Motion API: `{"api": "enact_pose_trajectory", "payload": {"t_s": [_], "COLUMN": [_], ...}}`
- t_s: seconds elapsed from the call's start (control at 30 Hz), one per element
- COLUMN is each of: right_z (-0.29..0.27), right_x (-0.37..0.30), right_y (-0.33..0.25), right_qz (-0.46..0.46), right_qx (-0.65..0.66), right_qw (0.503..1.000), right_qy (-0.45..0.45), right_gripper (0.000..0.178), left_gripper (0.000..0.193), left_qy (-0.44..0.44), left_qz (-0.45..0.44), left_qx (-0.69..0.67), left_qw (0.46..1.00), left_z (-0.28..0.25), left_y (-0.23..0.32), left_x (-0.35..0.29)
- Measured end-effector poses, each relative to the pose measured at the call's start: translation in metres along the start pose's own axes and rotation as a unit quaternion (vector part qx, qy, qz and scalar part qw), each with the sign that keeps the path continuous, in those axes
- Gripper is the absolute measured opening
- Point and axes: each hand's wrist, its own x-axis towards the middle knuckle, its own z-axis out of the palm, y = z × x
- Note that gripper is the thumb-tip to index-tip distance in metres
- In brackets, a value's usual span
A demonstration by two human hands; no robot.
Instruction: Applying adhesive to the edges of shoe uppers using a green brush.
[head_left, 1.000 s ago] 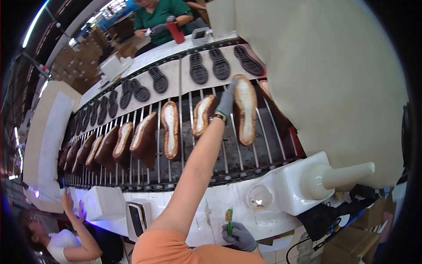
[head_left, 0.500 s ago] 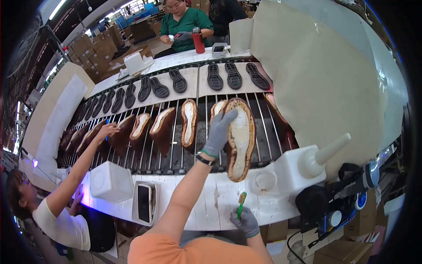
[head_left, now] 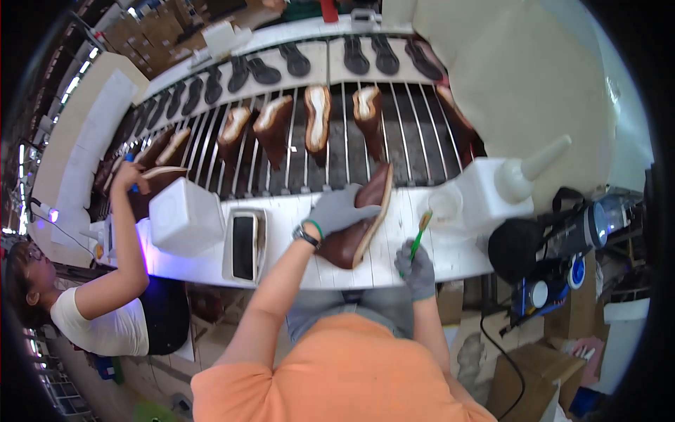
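The white table point(head_left: 283, 214) bears a white box point(head_left: 186, 216), a tray point(head_left: 228, 250) and a spouted white bottle point(head_left: 486, 188).

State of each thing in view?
Left grip, closed around brown shoe upper
Right grip, closed on green brush
Brown shoe upper, held tilted, underside facing right
Green brush, held tilted
Phone, in tray, screen dark
White bottle, standing, spout attached
Black soles, lying in a row
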Motion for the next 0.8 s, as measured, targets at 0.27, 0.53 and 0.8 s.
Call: {"api": "enact_pose_trajectory", "payload": {"t_s": [0.27,0.53,0.8], "right_z": [-0.006,-0.004,-0.005], "right_x": [0.005,0.004,0.006], "right_y": [-0.003,-0.004,-0.004], "right_qz": [-0.003,-0.002,-0.004], "right_qx": [0.044,0.038,0.036], "right_qw": [0.998,0.999,0.999], "right_qy": [-0.034,-0.028,-0.021], "right_gripper": [0.033,0.032,0.032], "left_gripper": [0.078,0.067,0.044], "left_qy": [-0.052,-0.042,-0.064], "left_qz": [-0.089,-0.118,0.154], "left_qx": [-0.372,-0.826,-0.878], "left_qw": [0.923,0.550,0.449], "left_z": [0.047,0.070,0.060], "left_y": [-0.030,-0.016,-0.017], "left_x": [-0.018,-0.073,-0.085]}}
